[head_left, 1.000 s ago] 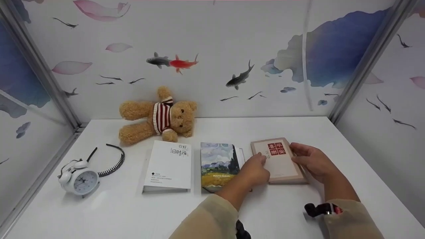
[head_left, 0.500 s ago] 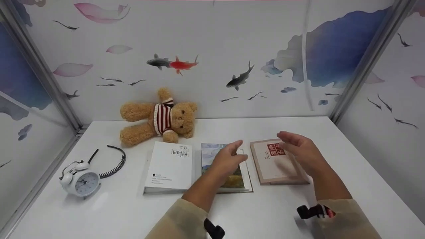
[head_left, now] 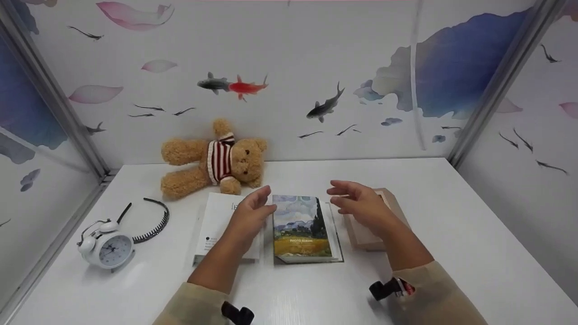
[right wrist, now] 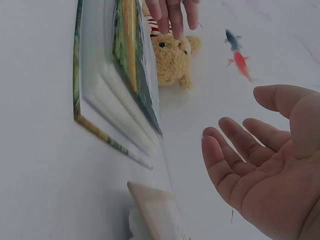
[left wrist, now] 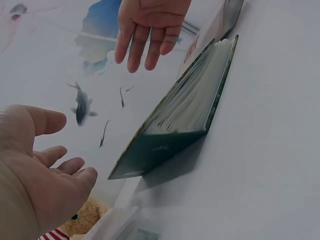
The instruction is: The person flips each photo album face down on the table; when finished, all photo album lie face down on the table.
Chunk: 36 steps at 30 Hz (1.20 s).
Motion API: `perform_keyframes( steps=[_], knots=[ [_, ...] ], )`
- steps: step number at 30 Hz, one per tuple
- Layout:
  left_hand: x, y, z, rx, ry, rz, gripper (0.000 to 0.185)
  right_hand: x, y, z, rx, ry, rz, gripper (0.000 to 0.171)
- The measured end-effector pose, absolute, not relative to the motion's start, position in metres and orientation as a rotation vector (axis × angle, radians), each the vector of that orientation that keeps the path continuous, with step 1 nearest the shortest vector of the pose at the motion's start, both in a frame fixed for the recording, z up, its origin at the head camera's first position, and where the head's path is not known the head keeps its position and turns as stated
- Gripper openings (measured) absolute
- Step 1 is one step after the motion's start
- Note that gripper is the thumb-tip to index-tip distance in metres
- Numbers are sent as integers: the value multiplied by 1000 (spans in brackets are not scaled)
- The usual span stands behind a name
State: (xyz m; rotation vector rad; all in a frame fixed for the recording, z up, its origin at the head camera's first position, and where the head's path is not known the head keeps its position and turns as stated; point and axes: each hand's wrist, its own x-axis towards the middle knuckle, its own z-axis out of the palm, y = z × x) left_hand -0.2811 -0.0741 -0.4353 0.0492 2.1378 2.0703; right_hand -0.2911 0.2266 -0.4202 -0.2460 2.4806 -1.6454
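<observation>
Both hands have shifted left: left hand point(head_left: 251, 212) and right hand point(head_left: 359, 204) now flank the landscape-cover photo album point(head_left: 301, 228), fingers relaxed, holding nothing.

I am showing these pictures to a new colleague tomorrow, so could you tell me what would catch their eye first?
Most likely the two open hands, left hand and right hand, held either side of the painted-cover photo album lying mid-table. Behind it a teddy bear in a striped jumper lies against the fish-patterned wall, and a white alarm clock stands at the left.
</observation>
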Motion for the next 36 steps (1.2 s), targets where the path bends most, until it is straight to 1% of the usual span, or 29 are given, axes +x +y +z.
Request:
perform_keyframes(
  steps=[5,9,19,23,31,36],
  knots=[
    [-280,-87,-440,4,2149,2060,64,-294,208,-415,-330,2415,-1713,59],
    [-278,-88,-444,13,2147,2048,66,-295,201,-419,-336,2409,-1736,57],
    [-271,-81,-451,34,2051,2005,71,-296,198,-443,-203,2389,-1676,52],
    [-269,-78,-451,57,2024,1969,74,-295,196,-445,-140,2383,-1634,54],
    [-267,-71,-457,176,1985,1909,79,-290,194,-445,-137,2373,-1592,60],
    [-266,-70,-457,158,1984,1923,80,-289,193,-444,-131,2364,-1586,59]
  ],
)
